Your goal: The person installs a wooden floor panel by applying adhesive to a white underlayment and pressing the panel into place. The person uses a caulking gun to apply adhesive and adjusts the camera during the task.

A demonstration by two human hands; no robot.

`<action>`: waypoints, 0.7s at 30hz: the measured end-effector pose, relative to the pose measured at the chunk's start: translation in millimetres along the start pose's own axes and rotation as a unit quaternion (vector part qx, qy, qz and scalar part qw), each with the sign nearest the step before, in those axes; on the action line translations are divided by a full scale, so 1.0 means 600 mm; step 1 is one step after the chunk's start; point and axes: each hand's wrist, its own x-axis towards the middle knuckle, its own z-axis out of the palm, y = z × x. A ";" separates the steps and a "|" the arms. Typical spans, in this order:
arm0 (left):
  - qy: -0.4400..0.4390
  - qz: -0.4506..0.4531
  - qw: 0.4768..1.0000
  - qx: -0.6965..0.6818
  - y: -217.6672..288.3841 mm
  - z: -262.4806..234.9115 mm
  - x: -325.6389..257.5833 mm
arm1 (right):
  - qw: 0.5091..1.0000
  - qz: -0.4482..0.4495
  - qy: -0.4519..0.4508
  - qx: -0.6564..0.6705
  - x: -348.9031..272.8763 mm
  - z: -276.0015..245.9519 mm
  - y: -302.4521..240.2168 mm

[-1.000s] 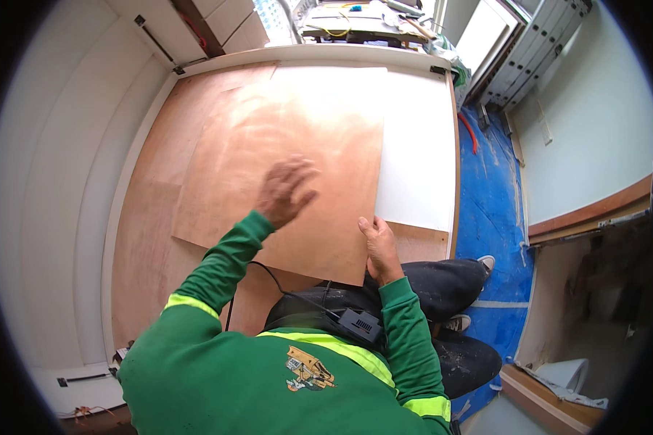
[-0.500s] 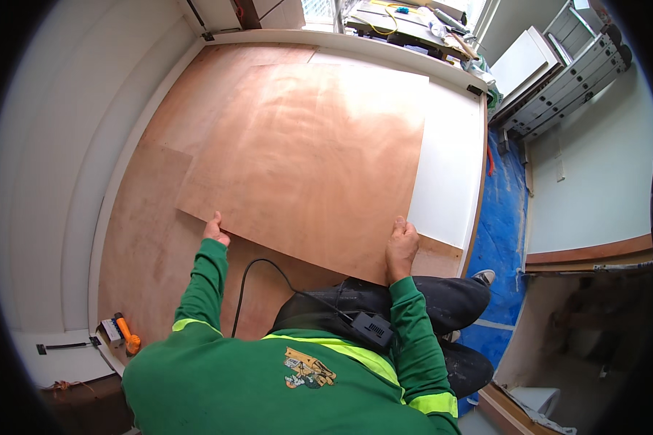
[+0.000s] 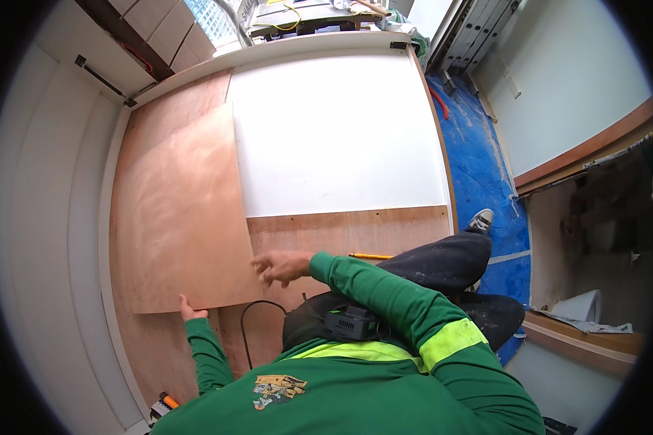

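The sheet (image 3: 185,217), thin brown wood, lies to the left of the white panel (image 3: 341,138), its right edge close along the panel's left edge and its near corners reaching nearer the person than the panel does. The left hand (image 3: 194,308), nearer than the panel and off to its left, is closed on the sheet's near edge, thumb on top, the other fingers mostly hidden. The right hand (image 3: 281,268), just nearer than the panel's near left corner, is half open, fingers loosely bent and gripping nothing visible; they are at the sheet's right edge, but I cannot tell whether they touch it.

Along the panel's near edge runs a wood strip (image 3: 341,228), with a yellow pencil (image 3: 370,256) on the wood nearer than the panel. Right of the panel spreads a blue tarp (image 3: 490,188).

Nearer than the panel, the green sweater (image 3: 384,399) bears a yellow picture (image 3: 277,390); any lettering there is too small to read. The black device (image 3: 350,321) at the waist has pale marks, likewise unreadable.
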 end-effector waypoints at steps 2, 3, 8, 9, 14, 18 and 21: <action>0.054 0.002 0.998 -0.027 -0.035 -0.060 0.040 | 0.998 -0.013 -0.064 0.006 -0.035 0.027 -0.023; 0.086 0.011 0.996 -0.014 -0.024 -0.093 0.068 | 0.997 0.000 -0.073 -0.001 -0.069 0.027 -0.061; 0.201 0.047 0.865 0.457 0.156 -0.237 0.115 | 0.974 -0.018 0.199 -0.107 -0.239 -0.086 0.055; 0.310 0.138 0.755 0.561 0.105 -0.155 0.108 | 0.942 0.014 0.316 -0.114 -0.321 -0.114 0.084; 0.142 0.539 0.644 0.524 0.091 0.090 0.071 | 0.744 -0.101 0.604 0.267 -0.574 -0.078 0.185; -0.277 0.430 0.707 0.489 -0.219 0.564 -0.187 | 0.681 -0.243 0.578 0.378 -0.669 -0.062 0.210; -0.343 0.520 0.586 0.519 -0.337 0.784 -0.249 | 0.724 -0.237 0.503 0.407 -0.649 -0.115 0.186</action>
